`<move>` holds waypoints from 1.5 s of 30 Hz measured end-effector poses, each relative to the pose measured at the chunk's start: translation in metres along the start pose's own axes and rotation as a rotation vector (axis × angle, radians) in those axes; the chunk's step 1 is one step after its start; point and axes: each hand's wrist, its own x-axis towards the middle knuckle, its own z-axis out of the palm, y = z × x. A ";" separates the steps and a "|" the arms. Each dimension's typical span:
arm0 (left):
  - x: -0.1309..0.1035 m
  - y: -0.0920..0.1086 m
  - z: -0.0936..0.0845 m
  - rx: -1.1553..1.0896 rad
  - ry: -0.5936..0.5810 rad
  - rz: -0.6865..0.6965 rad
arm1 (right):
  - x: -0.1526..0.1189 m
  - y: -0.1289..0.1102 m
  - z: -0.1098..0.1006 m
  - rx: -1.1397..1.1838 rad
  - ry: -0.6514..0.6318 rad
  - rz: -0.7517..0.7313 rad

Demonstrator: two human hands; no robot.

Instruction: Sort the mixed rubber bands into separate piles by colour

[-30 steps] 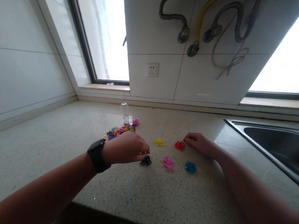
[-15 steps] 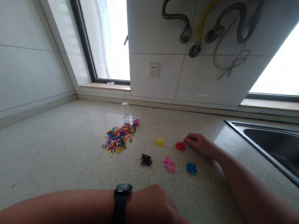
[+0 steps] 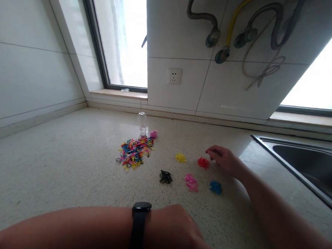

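Note:
My right hand [image 3: 222,157] is just right of a small pile of red rubber bands [image 3: 203,163]. Its thumb and index finger are apart, and I see nothing between them. Close in front of me, my left hand [image 3: 177,229] extends from a wrist with a black watch [image 3: 141,208]; its fingers are hidden. Small piles of yellow bands [image 3: 180,158], black bands [image 3: 166,177], pink bands [image 3: 191,182] and blue bands [image 3: 215,187] lie around the red one. Further left spreads a larger heap of mixed-colour bands [image 3: 133,152].
Behind the mixed heap are a clear bottle [image 3: 141,123] and a pink lump [image 3: 153,134]. A steel sink [image 3: 262,141] is set into the speckled counter [image 3: 69,171] at right. Hoses [image 3: 205,17] and a socket [image 3: 174,76] are on the tiled wall.
My right thumb and index finger have parted and drawn slightly up from the red bands. The whole view has shifted a little; the left hand stays in the foreground.

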 end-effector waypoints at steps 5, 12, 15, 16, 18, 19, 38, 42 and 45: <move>0.001 0.001 -0.002 0.013 0.003 -0.007 | -0.010 -0.040 0.013 0.176 0.015 -0.050; 0.005 0.005 -0.014 0.033 -0.126 -0.036 | 0.014 -0.107 0.053 0.015 -0.171 -0.240; 0.005 0.006 -0.015 0.026 -0.138 -0.033 | 0.035 -0.128 0.076 -0.194 -0.219 -0.319; 0.005 0.005 -0.014 0.024 -0.130 -0.027 | 0.042 -0.133 0.083 -0.262 -0.234 -0.319; 0.003 0.005 -0.013 0.018 -0.103 -0.012 | 0.053 -0.140 0.097 -0.371 -0.261 -0.318; 0.003 0.004 -0.012 0.016 -0.092 -0.007 | 0.058 -0.142 0.104 -0.409 -0.272 -0.317; 0.001 0.005 -0.007 0.046 0.012 0.020 | 0.042 -0.128 0.095 -0.283 -0.112 -0.322; 0.002 0.007 -0.009 0.057 0.020 0.020 | 0.014 -0.110 0.058 0.033 -0.079 -0.233; 0.003 0.008 -0.010 0.047 0.014 0.015 | -0.004 -0.095 0.039 0.260 -0.016 -0.117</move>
